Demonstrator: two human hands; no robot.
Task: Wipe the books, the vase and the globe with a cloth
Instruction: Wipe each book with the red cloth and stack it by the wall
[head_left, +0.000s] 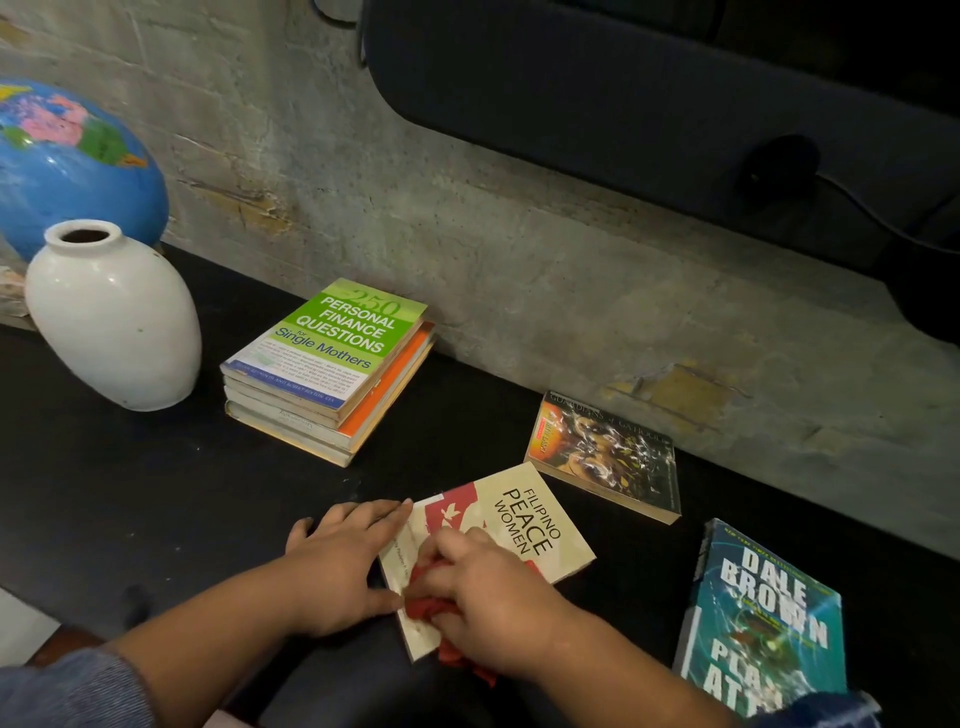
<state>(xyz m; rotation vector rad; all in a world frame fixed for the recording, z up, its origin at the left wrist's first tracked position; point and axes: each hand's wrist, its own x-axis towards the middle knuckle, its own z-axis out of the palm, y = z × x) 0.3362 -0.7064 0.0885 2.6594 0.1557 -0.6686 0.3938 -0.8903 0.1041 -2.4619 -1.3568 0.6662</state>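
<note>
right hand (493, 597) bunched round a red cloth (426, 605), pressing it on the peace book (524, 514) at the table's (130, 493) near middle. left hand (343, 561) flat, fingers straight, touching that book's 9 o'clock edge. from it: stack (332, 364) at 11, vase (114, 322) and globe (67, 166) at 10, dark book (608, 457) at 1, teal book (763, 623) at 4.

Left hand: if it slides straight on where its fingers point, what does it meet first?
Probably the far corner of the Peace Women book, whose edge the left hand touches. Past it, the line seems to run over bare table between the stack and the Guardians book, to the wall.
</note>
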